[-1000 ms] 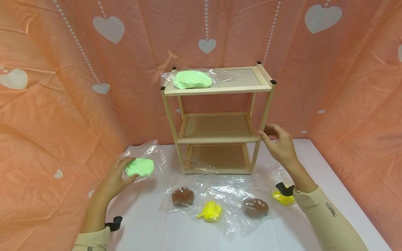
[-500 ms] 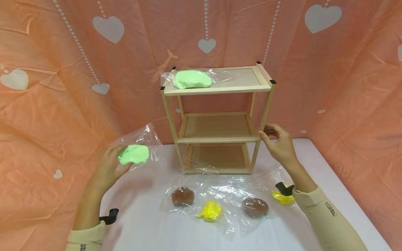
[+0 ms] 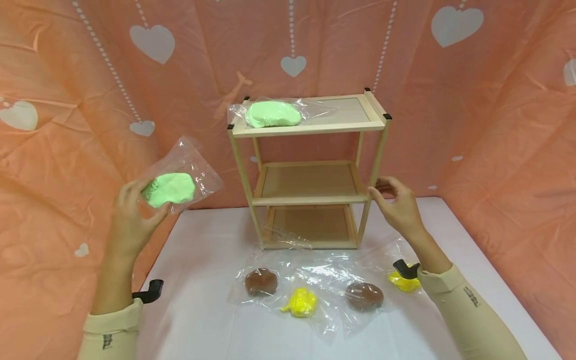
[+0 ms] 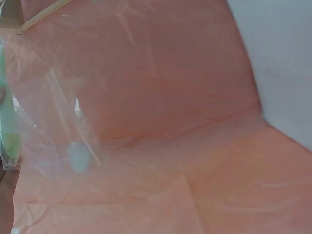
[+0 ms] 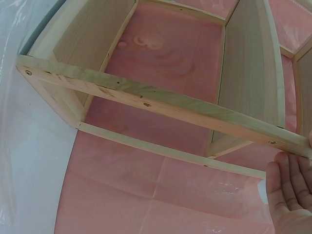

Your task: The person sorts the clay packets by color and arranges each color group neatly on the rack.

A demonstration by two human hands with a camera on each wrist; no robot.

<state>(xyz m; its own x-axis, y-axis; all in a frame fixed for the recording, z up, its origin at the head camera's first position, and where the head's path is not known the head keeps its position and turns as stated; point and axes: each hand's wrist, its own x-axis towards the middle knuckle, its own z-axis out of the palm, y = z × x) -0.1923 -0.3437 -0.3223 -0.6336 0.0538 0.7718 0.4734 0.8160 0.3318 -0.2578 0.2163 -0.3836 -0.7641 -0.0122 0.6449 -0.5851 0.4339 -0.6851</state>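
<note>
Green bagged lump [image 3: 273, 114] atop rack [image 3: 310, 201]; 2nd green lump [image 3: 173, 189] in L hand [image 3: 128, 217], fingers clamped. R hand [image 3: 402, 207] fingers round rack post. Brown lumps [image 3: 261, 281], yellow lumps [image 3: 303, 303] on counter [image 3: 198, 320], prob. undone.

The place looks like a small curtained booth around a table [image 3: 202, 310], though the kind of building cannot be told. Wrinkled peach-orange cloth [image 3: 337, 50] hangs behind and along both sides, printed with white hearts [image 3: 293, 66] on dotted strings. The pale table fills the nook between them, with a wooden shelf rack [image 3: 312, 181] standing near its back edge. A black device [image 3: 154, 289] at each wrist suggests a staged recording spot.
</note>
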